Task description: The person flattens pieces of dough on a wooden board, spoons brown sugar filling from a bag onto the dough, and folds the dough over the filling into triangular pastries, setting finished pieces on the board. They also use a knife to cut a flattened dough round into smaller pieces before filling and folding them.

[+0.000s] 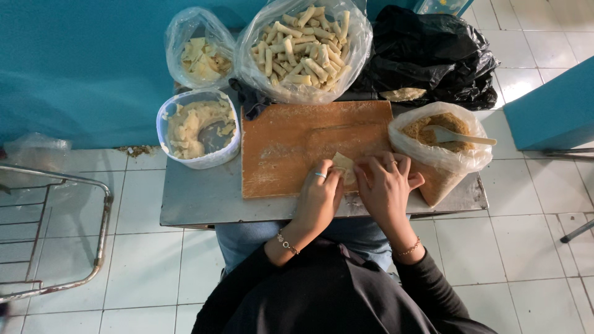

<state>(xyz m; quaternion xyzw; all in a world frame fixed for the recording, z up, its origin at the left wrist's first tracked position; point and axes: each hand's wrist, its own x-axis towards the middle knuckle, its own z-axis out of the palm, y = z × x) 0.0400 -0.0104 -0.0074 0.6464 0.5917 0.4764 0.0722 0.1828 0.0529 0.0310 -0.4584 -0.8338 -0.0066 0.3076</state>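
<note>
Both hands pinch one small pale square dough wrapper (342, 162) on the right edge of the brown wooden cutting board (297, 145): the left hand (318, 196) and right hand (385, 185) curl their fingertips closed around it. Just right stands a clear plastic bag of brown crumbs (442, 162) with a pale spoon (455, 136). Far behind sits a clear bag of rolled pale pastries (304, 44); a white tub of filling (198, 127) lies left.

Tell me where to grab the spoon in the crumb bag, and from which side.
Probably by the handle end of the spoon: it juts clear over the rim of the crumb bag, while the bowl lies in the crumbs. Come from the bag's right side, away from the right hand.
</note>
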